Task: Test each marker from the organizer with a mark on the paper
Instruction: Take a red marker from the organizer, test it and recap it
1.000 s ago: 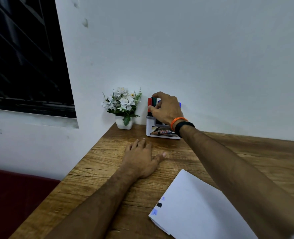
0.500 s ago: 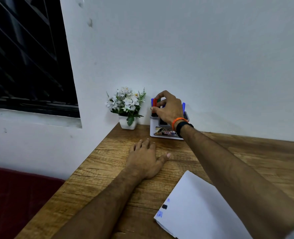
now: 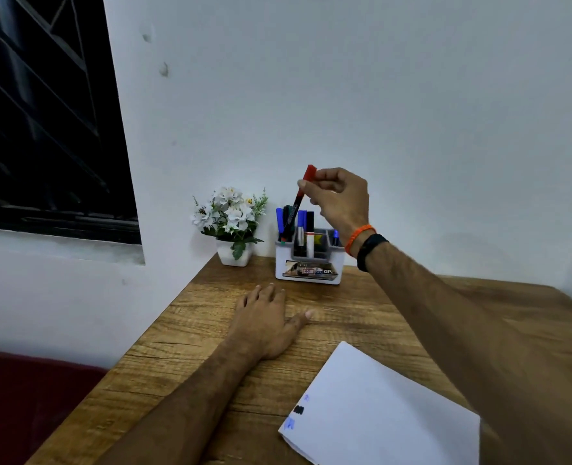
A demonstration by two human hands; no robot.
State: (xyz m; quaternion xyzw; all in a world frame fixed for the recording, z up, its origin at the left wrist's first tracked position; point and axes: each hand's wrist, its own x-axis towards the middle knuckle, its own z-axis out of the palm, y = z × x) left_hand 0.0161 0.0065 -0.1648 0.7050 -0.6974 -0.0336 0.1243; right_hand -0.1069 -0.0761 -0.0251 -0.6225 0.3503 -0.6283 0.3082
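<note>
Dim, soft light; wide-angle edge distortion

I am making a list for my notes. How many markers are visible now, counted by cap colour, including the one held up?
Red: 1, the red marker pinched by the right hand
Blue: 3 in the organizer: left blue marker, middle blue marker, right blue marker
Black: 1, the black marker
Dark green: 1, the dark green marker, partly hidden
Total: 6
</note>
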